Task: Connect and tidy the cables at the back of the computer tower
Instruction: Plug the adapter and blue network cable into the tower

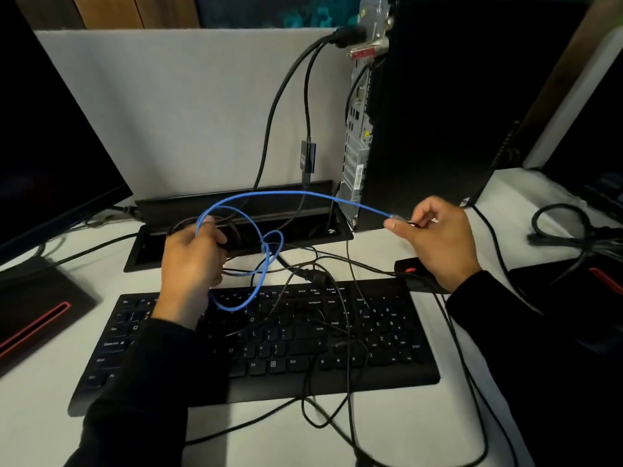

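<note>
Plainly, the main risk is a snag: the blue network cable loops back on itself above the keyboard, and its lower coil lies among several thin black cables strewn across the keys, so pulling the plug end toward the tower could tighten the loop into a knot or drag the black leads along with it. The right hand has its grip closed on the clear plug at the cable's end, pinched between thumb and forefinger, just in front of the lower corner of the computer tower; a loose pinch or a plug turned the wrong way might miss or jam at the port, and which port is meant I cannot tell. The left hand has its fingers curled round the blue cable at its bend, above the open cable tray set in the worktop. From plug to left hand the cable runs as a thin, smooth blue arc, then drops into a slack, springy figure-of-eight. Two thicker dark cables already hang from the top of the tower's metal rear panel.
</note>
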`<state>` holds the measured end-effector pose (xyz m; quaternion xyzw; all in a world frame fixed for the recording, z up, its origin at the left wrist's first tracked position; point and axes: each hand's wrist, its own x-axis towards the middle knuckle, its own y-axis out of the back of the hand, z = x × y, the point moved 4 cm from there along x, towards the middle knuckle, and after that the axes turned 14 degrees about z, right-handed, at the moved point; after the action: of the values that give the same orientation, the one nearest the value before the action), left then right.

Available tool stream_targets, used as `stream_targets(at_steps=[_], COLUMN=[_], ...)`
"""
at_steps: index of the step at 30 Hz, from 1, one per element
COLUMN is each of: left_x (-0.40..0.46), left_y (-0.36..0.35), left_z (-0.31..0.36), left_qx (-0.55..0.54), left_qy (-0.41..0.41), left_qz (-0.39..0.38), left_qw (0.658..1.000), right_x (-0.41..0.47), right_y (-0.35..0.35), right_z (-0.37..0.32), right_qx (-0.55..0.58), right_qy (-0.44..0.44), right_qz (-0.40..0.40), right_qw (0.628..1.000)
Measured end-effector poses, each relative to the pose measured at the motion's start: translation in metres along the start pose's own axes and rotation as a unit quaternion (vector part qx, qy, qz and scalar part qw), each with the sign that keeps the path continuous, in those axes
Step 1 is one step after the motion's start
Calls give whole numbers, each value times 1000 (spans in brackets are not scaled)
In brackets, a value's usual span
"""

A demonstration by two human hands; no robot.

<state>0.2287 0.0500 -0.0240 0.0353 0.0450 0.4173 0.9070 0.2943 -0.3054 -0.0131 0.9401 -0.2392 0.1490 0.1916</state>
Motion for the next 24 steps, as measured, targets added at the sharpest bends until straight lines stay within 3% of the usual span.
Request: stream_targets(at_steps=[2, 5, 8, 11, 13, 18, 24], left_x=[0, -7, -21, -32, -35, -33, -47], left_y=[-3, -8, -18, -26, -28, -22, -37], left_z=[-6, -3, 8, 16, 20, 28, 21], left_qx=[-66, -93, -104, -125, -152, -203, -102], left_qy=[95, 113, 67, 2, -48, -72, -117], left_qz=[-2, -21, -60, -98, -103, -50, -116], left_qw=[993, 989, 991, 987, 982, 975, 981], right_x=[-3, -7, -7, -9, -6, 4, -6], right_y=[-4, -6, -4, -5, 0, 13, -3], right_z=[-2, -5, -8, -8, -5, -6, -5], right_qx=[33, 42, 30, -78, -121, -1, 40], right_qy=[8, 48, 90, 171, 173, 111, 93], right_qz=[-45, -62, -58, -79, -64, -123, -223], right_qw=[998, 996, 994, 979, 975, 986, 970])
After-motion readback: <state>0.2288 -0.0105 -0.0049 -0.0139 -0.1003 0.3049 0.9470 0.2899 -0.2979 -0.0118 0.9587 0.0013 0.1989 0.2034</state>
